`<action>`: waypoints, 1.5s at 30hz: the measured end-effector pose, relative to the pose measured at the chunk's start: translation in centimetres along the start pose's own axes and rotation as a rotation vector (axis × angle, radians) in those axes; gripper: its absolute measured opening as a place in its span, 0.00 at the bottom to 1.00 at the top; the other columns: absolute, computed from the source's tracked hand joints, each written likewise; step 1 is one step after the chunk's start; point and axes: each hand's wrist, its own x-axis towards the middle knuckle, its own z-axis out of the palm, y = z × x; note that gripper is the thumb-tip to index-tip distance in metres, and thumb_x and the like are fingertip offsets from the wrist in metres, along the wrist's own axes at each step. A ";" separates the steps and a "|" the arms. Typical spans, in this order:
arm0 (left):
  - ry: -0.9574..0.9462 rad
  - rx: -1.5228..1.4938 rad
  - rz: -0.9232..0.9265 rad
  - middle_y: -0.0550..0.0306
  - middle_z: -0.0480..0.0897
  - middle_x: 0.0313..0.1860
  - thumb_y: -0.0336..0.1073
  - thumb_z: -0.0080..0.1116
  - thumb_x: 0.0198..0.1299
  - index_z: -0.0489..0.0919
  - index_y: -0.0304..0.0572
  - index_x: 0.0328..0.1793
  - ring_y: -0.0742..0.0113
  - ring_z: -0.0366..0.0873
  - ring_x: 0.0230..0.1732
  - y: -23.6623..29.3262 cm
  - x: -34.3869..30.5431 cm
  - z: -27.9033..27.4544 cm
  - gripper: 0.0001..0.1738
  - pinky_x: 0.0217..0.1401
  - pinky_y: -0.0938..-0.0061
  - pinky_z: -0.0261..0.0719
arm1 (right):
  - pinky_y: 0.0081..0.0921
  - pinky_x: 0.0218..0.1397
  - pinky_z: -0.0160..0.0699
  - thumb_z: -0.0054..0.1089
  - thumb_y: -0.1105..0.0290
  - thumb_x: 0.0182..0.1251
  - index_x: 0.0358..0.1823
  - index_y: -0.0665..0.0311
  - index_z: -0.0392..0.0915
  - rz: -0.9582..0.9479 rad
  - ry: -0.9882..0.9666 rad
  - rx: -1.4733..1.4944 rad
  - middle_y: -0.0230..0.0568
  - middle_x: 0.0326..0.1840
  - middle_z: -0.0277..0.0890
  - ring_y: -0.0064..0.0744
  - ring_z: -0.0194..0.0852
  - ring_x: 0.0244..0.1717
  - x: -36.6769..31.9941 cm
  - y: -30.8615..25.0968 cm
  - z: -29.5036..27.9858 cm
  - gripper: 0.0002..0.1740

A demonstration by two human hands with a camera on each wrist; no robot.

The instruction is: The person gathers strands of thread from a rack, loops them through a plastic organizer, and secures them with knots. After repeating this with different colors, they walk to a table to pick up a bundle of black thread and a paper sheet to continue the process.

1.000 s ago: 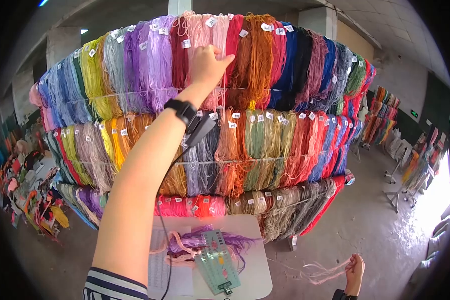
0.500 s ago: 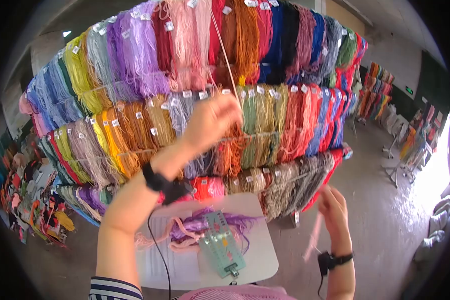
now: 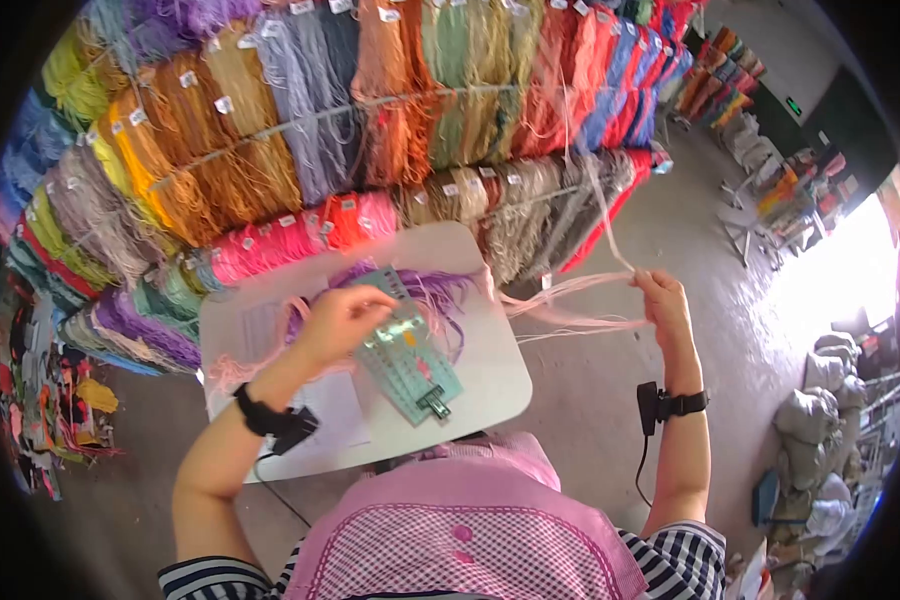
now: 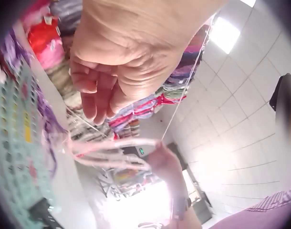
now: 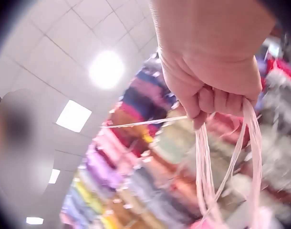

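Racks of tagged yarn skeins (image 3: 300, 120) rise behind the white counter (image 3: 490, 385). My right hand (image 3: 662, 305), out past the counter's right edge, is closed round pale pink strands (image 3: 570, 300). Their long axis runs from that fist leftward to the counter's far right corner. My left hand (image 3: 342, 322) sits half-curled over the green thread card (image 3: 415, 360), and I cannot tell whether it pinches anything. I judge I'm drawing out a length. The next move calls for keeping it taut and untangled.

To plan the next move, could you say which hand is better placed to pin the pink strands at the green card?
Likely left: the left hand is over the green card; the right hand grips the pink strands well aside.
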 end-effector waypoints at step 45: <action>0.764 1.031 -0.645 0.48 0.84 0.36 0.41 0.57 0.61 0.83 0.42 0.36 0.51 0.82 0.34 -9.1 -27.0 -27.1 0.11 0.37 0.60 0.76 | 0.14 0.16 0.40 0.63 0.56 0.66 0.28 0.48 0.73 -0.043 0.267 0.288 0.13 0.17 0.56 0.08 0.44 0.14 16.2 4.2 -11.7 0.11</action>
